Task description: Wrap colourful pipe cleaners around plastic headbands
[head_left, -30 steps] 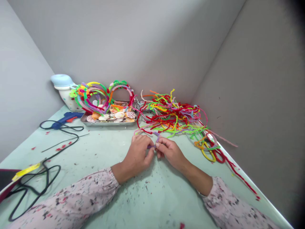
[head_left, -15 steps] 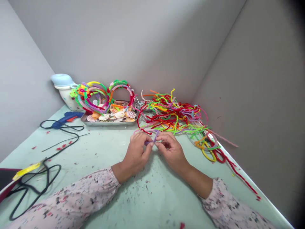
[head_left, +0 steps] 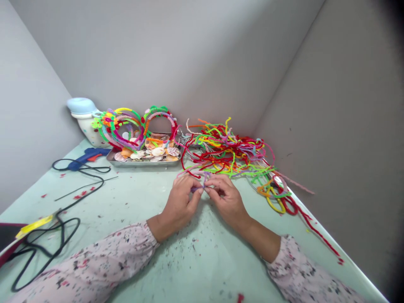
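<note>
My left hand (head_left: 181, 202) and my right hand (head_left: 227, 199) meet fingertip to fingertip over the pale green table (head_left: 135, 198). Both pinch a short purple pipe cleaner (head_left: 202, 185), which is bent between them. Its upper end pokes up beside my right thumb. Just behind my hands lies a tangled pile of coloured pipe cleaners (head_left: 230, 153) in red, green, yellow and orange. Both sleeves are pink with dark speckles.
A metal tray (head_left: 143, 162) of shells holds wrapped headbands (head_left: 135, 124) at the back. A blue glue gun (head_left: 86, 157) with black cord (head_left: 57, 227) lies at the left. A white jar (head_left: 84, 120) stands in the corner. Coloured hoops (head_left: 277, 198) lie right. Grey walls enclose the table.
My hands have shifted slightly away from me and closer together. The purple pipe cleaner between them is bent tighter than a second ago.
</note>
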`<state>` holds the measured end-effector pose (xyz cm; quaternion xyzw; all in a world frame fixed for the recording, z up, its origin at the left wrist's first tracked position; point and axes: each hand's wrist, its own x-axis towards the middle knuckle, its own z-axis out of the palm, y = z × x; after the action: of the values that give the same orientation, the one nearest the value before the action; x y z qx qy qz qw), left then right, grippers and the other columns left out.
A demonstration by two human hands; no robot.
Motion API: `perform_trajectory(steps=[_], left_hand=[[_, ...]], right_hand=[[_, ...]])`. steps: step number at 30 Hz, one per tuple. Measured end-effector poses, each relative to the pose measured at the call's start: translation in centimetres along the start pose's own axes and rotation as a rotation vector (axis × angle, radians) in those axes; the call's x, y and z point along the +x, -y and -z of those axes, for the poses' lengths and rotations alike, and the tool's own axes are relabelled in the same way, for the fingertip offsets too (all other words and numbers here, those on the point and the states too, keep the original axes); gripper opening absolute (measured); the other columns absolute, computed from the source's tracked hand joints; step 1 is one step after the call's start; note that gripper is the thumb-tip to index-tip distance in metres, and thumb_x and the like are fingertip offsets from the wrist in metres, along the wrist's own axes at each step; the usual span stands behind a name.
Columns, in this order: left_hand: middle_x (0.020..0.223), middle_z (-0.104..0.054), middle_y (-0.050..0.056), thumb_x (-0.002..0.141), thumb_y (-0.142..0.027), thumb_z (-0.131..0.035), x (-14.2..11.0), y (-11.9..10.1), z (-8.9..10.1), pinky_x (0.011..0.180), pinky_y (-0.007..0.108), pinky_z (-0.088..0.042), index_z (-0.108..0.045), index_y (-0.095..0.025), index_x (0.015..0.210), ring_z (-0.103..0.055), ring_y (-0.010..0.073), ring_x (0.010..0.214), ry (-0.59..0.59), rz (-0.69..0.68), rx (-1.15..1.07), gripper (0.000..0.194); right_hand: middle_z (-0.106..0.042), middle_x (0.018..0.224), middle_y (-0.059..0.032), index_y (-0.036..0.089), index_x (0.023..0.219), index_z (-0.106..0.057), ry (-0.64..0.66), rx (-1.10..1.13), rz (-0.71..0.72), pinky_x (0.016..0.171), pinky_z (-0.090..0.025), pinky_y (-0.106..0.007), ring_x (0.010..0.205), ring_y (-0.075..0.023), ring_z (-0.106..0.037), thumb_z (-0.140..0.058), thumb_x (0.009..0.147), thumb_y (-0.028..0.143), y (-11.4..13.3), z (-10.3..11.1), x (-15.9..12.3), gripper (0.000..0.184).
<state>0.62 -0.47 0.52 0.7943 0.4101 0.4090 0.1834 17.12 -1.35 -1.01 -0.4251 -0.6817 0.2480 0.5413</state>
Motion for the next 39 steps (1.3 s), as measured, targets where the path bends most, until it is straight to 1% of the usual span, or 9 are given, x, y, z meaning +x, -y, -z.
perform_trajectory(steps=[6,14,18,25,28,33,39], left_hand=[[0.083,-0.058,0.003,0.09,-0.022,-0.049,-0.15,0.07,0.06,0.079,0.034,-0.038,-0.056,-0.018,0.087,-0.051,0.0185,0.083,0.006,-0.015,-0.008,0.008],[0.085,-0.058,0.004,0.09,-0.02,-0.048,-0.04,0.06,0.05,0.079,0.035,-0.038,-0.055,-0.018,0.088,-0.051,0.019,0.084,0.004,-0.056,0.018,0.007],[0.085,-0.058,0.003,0.089,-0.019,-0.049,-0.05,0.19,-0.09,0.079,0.035,-0.038,-0.054,-0.018,0.088,-0.051,0.0192,0.084,-0.003,-0.078,0.033,0.006],[0.085,-0.059,0.004,0.089,-0.019,-0.05,-0.22,0.19,-0.13,0.081,0.037,-0.038,-0.055,-0.018,0.088,-0.051,0.0202,0.085,0.008,-0.075,0.05,0.005],[0.085,-0.059,0.004,0.088,-0.019,-0.05,-0.18,0.09,-0.12,0.081,0.037,-0.038,-0.055,-0.018,0.087,-0.052,0.0203,0.086,0.001,-0.07,0.049,0.005],[0.085,-0.06,0.004,0.088,-0.019,-0.05,-0.08,0.12,-0.14,0.08,0.036,-0.038,-0.055,-0.019,0.087,-0.053,0.0201,0.085,-0.012,-0.072,0.056,0.005],[0.086,-0.059,0.004,0.087,-0.019,-0.05,-0.05,0.3,-0.16,0.08,0.037,-0.039,-0.054,-0.019,0.088,-0.052,0.0208,0.085,0.001,-0.08,0.077,0.005]], right_hand=[[-0.055,0.102,-0.0027,0.026,0.095,-0.069,0.013,0.026,-0.048,0.064,-0.048,-0.025,0.077,-0.0118,-0.058,-0.061,0.086,0.023,-0.07,0.02,-0.14,0.012],[-0.055,0.102,-0.0036,0.024,0.094,-0.069,0.041,0.043,-0.078,0.063,-0.047,-0.025,0.075,-0.0118,-0.056,-0.061,0.086,0.025,0.11,0.06,0.08,0.011],[-0.055,0.102,-0.004,0.024,0.093,-0.069,0.065,0.049,-0.086,0.063,-0.047,-0.025,0.077,-0.0128,-0.056,-0.061,0.086,0.026,0.11,0.12,0.11,0.011],[-0.056,0.102,-0.004,0.023,0.092,-0.066,0.125,0.068,-0.118,0.058,-0.046,-0.025,0.069,-0.0113,-0.054,-0.058,0.087,0.026,-0.29,0.19,0.09,0.011],[-0.056,0.101,-0.0041,0.022,0.094,-0.066,0.116,0.078,-0.121,0.056,-0.046,-0.024,0.066,-0.0106,-0.052,-0.057,0.088,0.028,-0.29,0.16,0.02,0.012],[-0.056,0.1,-0.0036,0.023,0.097,-0.063,0.084,0.067,-0.141,0.059,-0.047,-0.024,0.068,-0.011,-0.053,-0.055,0.089,0.029,-0.29,0.14,-0.09,0.013],[-0.055,0.101,-0.004,0.022,0.095,-0.063,0.114,0.052,-0.156,0.06,-0.047,-0.024,0.069,-0.0114,-0.053,-0.053,0.09,0.031,-0.43,0.19,-0.08,0.014]])
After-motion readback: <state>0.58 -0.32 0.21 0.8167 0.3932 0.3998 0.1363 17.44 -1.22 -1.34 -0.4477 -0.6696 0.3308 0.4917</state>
